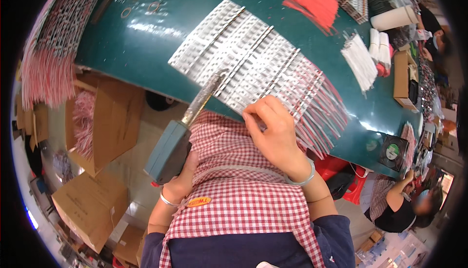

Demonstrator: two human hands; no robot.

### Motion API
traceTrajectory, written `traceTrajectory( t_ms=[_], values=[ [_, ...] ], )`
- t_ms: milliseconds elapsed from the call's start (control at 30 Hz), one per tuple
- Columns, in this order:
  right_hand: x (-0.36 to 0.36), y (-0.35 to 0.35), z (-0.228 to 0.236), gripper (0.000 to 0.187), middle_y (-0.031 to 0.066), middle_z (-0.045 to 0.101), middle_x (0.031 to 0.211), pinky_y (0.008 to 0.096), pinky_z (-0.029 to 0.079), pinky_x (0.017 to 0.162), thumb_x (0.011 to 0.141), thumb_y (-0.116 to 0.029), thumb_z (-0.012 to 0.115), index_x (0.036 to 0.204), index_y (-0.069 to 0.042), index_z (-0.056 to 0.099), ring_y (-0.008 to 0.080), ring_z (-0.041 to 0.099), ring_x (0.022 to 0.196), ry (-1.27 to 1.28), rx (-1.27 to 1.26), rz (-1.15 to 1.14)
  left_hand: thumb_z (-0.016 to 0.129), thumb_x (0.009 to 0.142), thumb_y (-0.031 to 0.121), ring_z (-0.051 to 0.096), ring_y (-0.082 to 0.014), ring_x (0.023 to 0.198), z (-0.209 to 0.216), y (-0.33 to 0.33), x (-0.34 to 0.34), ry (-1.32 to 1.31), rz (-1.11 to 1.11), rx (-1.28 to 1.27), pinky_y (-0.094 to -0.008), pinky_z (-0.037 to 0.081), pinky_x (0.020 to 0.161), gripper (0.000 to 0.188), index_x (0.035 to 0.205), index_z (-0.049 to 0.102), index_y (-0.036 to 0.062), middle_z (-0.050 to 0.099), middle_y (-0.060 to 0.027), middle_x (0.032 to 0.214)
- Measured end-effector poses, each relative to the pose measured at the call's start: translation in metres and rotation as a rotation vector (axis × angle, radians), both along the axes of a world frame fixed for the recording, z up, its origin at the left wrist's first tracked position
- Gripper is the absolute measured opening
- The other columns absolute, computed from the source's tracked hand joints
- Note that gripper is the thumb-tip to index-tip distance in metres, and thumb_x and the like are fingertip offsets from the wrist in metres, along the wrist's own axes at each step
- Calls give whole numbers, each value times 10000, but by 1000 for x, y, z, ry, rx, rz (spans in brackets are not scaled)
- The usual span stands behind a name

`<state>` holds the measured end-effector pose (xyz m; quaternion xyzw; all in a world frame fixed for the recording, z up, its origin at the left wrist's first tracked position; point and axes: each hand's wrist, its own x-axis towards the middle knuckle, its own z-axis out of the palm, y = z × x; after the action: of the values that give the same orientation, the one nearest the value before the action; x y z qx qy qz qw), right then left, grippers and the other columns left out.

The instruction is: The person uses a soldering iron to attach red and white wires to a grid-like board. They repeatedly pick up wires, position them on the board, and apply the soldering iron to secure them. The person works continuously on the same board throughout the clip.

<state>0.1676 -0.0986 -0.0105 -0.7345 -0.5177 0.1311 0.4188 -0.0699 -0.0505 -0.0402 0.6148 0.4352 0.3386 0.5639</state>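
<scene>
My left hand (181,182) is closed round the grip of a soldering gun (168,151) with a blue-grey boxy body. Its worn metal barrel points up and away, and the tip lies over a panel of white strips (243,48). Dark bars cross the panel, which lies aslant at the table's near edge. From its right end fan pink and white wires (319,126). My right hand (273,134) is at the panel's near edge, thumb and forefinger drawn together; whatever may be between them is too small to make out.
The green table (131,48) bears red wires (314,4), white wires (360,63) and strip bundles (63,29) hanging over its left edge. Open cardboard boxes (114,117) stand below, left. A black round-faced device (392,151) sits at right. Another person (399,199) is at the far right.
</scene>
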Motion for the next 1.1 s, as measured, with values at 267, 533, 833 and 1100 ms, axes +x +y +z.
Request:
traceTrajectory(
  t_ms=[267, 533, 833, 1100],
  values=[
    [134, 25, 42, 69, 100, 571, 787, 353, 470, 626, 781, 6, 667, 828, -26, 628, 280, 578, 706, -255, 3, -216, 618, 836, -107, 551, -119, 590, -1, 31, 40, -93, -35, 144, -265, 449, 496, 402, 1228, 544, -52, 627, -140, 1165],
    [219, 89, -8, 310, 87, 586, 995, 389, 481, 843, 732, -28, 733, 1031, -38, 650, 287, 550, 990, -647, 40, -66, 614, 844, -107, 539, -112, 580, 8, 41, 58, -90, 29, 81, -262, 448, 492, 416, 1247, 533, -43, 609, -144, 1215],
    [247, 131, -35, 135, 94, 583, 899, 384, 488, 754, 757, -14, 663, 887, -30, 634, 277, 559, 884, -884, 65, -148, 632, 853, -71, 547, -112, 591, 20, 42, 78, -160, 125, -104, -258, 455, 484, 427, 1264, 519, -33, 611, -150, 1209],
    [247, 133, -34, 104, 89, 565, 834, 379, 491, 695, 762, 7, 644, 846, -50, 620, 269, 576, 827, -790, 168, -191, 619, 846, -86, 541, -109, 585, 18, 50, 86, -132, 111, -33, -250, 451, 483, 462, 1288, 499, -31, 612, -164, 1208]
  ],
)
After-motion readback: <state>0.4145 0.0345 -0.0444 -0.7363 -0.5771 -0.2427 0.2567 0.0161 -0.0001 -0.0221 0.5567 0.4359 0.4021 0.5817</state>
